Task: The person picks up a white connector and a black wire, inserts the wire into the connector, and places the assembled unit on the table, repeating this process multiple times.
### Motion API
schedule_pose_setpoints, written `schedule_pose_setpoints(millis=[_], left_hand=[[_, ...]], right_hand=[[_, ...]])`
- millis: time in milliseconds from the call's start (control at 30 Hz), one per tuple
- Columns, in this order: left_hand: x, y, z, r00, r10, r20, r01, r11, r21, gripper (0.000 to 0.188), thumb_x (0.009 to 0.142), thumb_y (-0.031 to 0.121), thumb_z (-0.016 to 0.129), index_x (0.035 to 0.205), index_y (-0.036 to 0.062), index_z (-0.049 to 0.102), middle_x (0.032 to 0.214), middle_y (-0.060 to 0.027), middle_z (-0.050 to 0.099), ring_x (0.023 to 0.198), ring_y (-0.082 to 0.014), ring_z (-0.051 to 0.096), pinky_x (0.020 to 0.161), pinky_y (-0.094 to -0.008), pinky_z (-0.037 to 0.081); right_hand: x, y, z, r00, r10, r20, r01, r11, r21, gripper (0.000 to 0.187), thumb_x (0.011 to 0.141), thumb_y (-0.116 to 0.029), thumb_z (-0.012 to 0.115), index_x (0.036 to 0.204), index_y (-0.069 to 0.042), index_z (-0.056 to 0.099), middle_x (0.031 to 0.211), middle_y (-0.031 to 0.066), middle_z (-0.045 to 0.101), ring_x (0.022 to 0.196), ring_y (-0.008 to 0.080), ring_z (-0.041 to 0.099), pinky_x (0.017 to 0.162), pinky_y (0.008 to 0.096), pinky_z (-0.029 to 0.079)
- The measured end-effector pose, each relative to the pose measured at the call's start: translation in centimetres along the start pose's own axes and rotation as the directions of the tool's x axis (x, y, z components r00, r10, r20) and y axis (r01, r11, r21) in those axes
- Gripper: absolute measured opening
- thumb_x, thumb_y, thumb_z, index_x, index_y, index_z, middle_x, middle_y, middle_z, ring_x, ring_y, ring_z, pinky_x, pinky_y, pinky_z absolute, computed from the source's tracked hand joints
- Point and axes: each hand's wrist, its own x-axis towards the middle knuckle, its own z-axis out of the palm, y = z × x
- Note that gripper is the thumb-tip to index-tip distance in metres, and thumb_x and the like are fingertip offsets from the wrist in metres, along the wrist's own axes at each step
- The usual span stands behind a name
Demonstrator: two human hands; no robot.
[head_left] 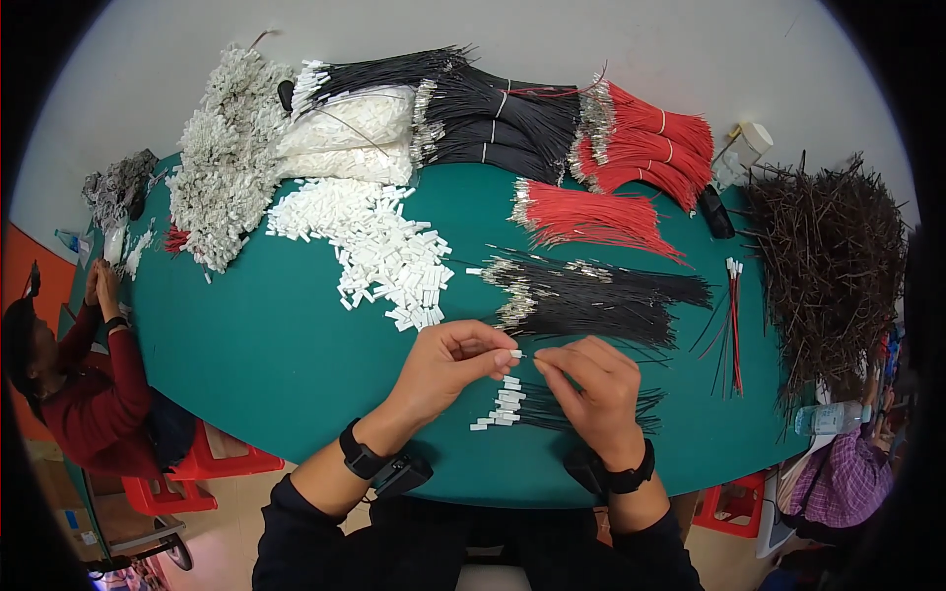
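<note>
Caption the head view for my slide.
Left hand pinches a white connector housing, right hand close by, above a green table holding black wires and red wires.

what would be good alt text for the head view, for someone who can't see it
A person's left hand pinches a small white connector housing, the right hand close beside it, over a green table. Beyond lie a heap of loose white housings, black wires and red wires.

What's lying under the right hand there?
Black wires on the green table show on both sides of the right hand: white connectors to its left, wire ends to its right. The stretch between, and anything else under the hand, is covered.
</note>
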Motion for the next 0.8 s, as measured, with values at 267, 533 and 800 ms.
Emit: schedule_pose_setpoints(millis=[267,533,800], left_hand=[[-0.2,-0.3,0.1,0.999,0.036,0.0,-0.036,0.999,0.016,0.012,0.096,0.0,0.073,0.108,-0.0038,0.073,0.097,-0.0111,0.077,0.087,-0.015,0.074,0.082,-0.0278,0.06],[-0.1,-0.7,0.3,0.999,0.05,0.011,-0.05,0.999,-0.009,0.011,0.096,0.0,0.073,0.106,-0.0043,0.073,0.096,-0.0116,0.077,0.087,-0.0154,0.074,0.082,-0.0284,0.06],[-0.1,-1.0,0.5,0.999,0.038,0.014,-0.038,0.999,0.003,0.011,0.097,0.0,0.073,0.107,-0.0047,0.072,0.092,-0.0106,0.076,0.085,-0.015,0.073,0.081,-0.0285,0.06]], right_hand=[[-0.1,0.0,0.0,0.998,0.062,0.014,-0.063,0.996,0.063,0.017,0.077,0.003,0.082,0.092,-0.003,0.075,0.08,0.0085,0.072,0.067,0.0238,0.066,0.058,0.0327,0.05],[-0.1,0.0,0.1,0.998,0.058,0.026,-0.06,0.996,0.072,0.015,0.078,0.002,0.082,0.09,-0.003,0.075,0.078,0.0081,0.07,0.064,0.0232,0.064,0.056,0.0328,0.048],[-0.5,-0.1,0.4,0.998,0.055,0.035,-0.057,0.997,0.049,0.014,0.08,-0.001,0.081,0.089,-0.003,0.071,0.073,0.0073,0.063,0.063,0.027,0.062,0.057,0.0379,0.049]])
